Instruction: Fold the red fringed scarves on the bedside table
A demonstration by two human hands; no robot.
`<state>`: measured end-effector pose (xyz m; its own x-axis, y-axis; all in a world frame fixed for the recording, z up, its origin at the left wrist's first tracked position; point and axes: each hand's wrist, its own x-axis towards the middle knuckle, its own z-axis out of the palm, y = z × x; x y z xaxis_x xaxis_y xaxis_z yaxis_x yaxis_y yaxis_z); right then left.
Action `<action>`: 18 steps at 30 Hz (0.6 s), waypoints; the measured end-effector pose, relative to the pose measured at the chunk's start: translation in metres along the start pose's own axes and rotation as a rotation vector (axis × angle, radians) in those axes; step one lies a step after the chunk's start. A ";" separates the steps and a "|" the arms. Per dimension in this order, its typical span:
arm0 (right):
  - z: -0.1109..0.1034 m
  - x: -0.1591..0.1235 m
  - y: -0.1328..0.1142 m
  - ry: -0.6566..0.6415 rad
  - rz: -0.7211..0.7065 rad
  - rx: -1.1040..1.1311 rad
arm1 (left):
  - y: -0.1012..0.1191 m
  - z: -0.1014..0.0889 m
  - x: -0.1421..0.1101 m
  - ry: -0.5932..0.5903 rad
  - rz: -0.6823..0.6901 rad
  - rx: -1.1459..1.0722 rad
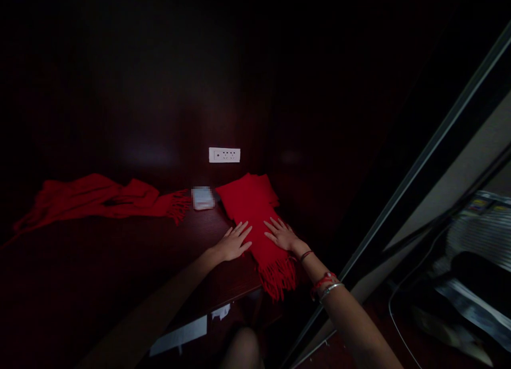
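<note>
A red fringed scarf point(253, 206) lies folded on the dark wooden surface point(199, 252), its fringe hanging over the front edge. On its left side my left hand point(235, 242) rests with fingers spread, partly on the cloth. My right hand point(281, 234) lies flat on the scarf's right side, fingers apart, with bracelets on that wrist. Neither hand grips anything. Farther left, a second red scarf point(104, 198) lies loosely bunched, its fringe pointing right. Between the two sits a small pale item point(203, 197), too blurred to name.
A white power socket point(224, 155) is on the dark back panel. To the right runs a slanted metal-edged frame point(423, 156), with a pale cable point(393, 316) and shiny ribbed material point(479, 236) beyond. Under the surface's front edge show a white strip point(179, 336) and my knee point(243, 347).
</note>
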<state>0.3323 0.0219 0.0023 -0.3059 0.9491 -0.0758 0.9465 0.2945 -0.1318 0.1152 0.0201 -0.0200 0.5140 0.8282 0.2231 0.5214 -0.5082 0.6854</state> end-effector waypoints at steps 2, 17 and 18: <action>-0.007 -0.006 0.005 0.008 0.017 0.004 | 0.001 -0.001 0.000 -0.001 0.003 -0.011; -0.001 0.048 0.016 0.065 0.134 0.038 | -0.011 0.002 0.045 0.038 -0.152 0.351; 0.000 0.045 0.020 0.090 0.149 0.041 | -0.010 0.001 0.043 -0.008 -0.170 0.404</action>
<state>0.3372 0.0701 -0.0040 -0.1503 0.9886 -0.0088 0.9751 0.1468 -0.1663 0.1323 0.0605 -0.0180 0.4027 0.9069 0.1240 0.8227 -0.4180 0.3852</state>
